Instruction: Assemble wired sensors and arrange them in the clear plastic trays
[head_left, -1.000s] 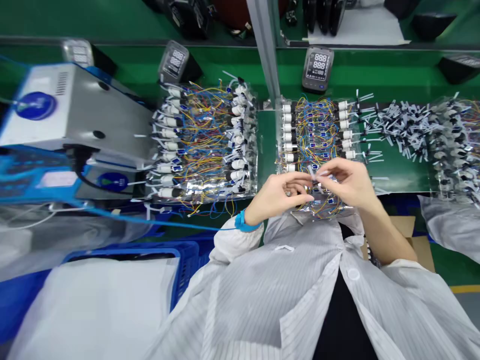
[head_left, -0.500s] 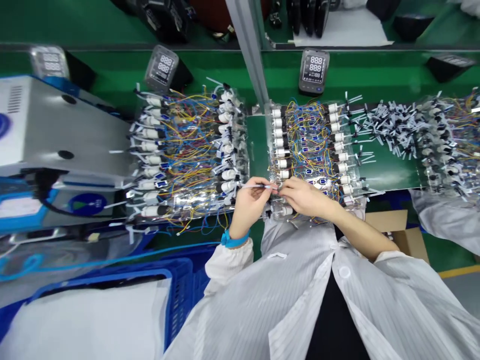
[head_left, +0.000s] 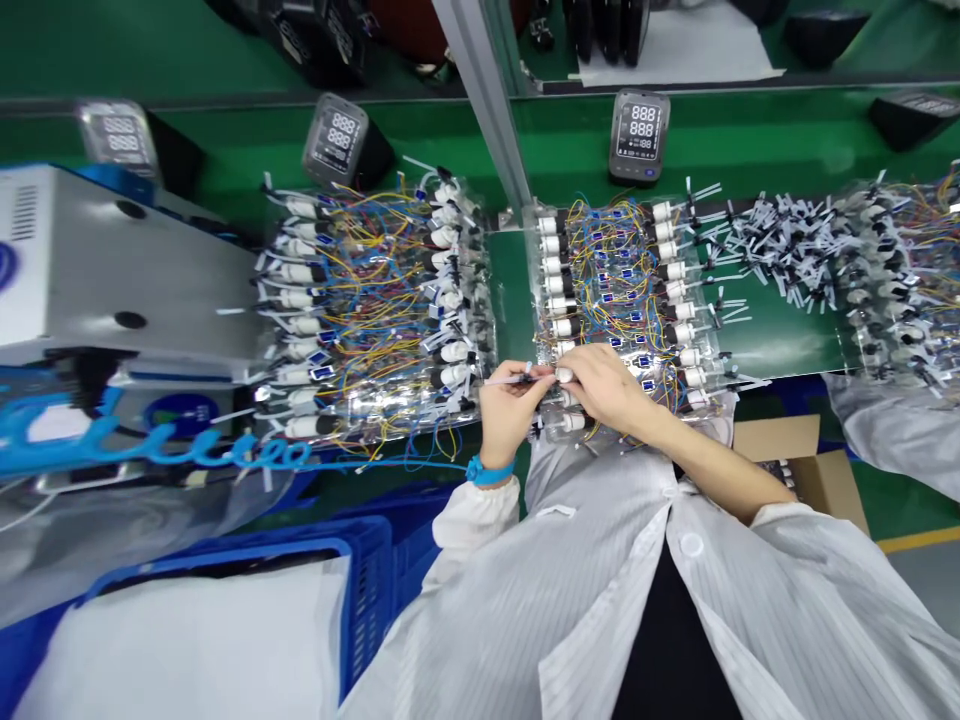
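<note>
Much of the fine work is hard to read from here. The left hand (head_left: 508, 405) pinches a thin pale tube (head_left: 507, 379) that sticks out to its left, and the right hand (head_left: 600, 385) closes on a small white cylindrical part (head_left: 564, 375) right where the fingertips of both meet. Whether tube and part are already joined I cannot tell; the fingers cover that spot. Both hands sit at the near edge of the middle tray (head_left: 626, 290), over the person's own white striped coat (head_left: 600, 600), which hides the bench edge below.

The tray holds rows of the same white parts tangled in yellow and blue wires. A fuller tray (head_left: 367, 310) lies just beside it to the left, and a third tray (head_left: 900, 270) is cut off at the right edge. Between the middle and right trays a loose heap of tubes (head_left: 772, 245) lies on the green mat (head_left: 780, 340).

A blue wrist strap (head_left: 489, 470) rings the left wrist, its coiled cord (head_left: 150, 450) blurred across the left side. Behind it stands a grey machine (head_left: 97, 270), partly cropped. 3 small display units (head_left: 639, 135) stand on the green belt behind, and a metal post (head_left: 487, 100) rises between the trays. A blue crate (head_left: 360, 560) and a cardboard box (head_left: 802, 465) sit below bench level.
</note>
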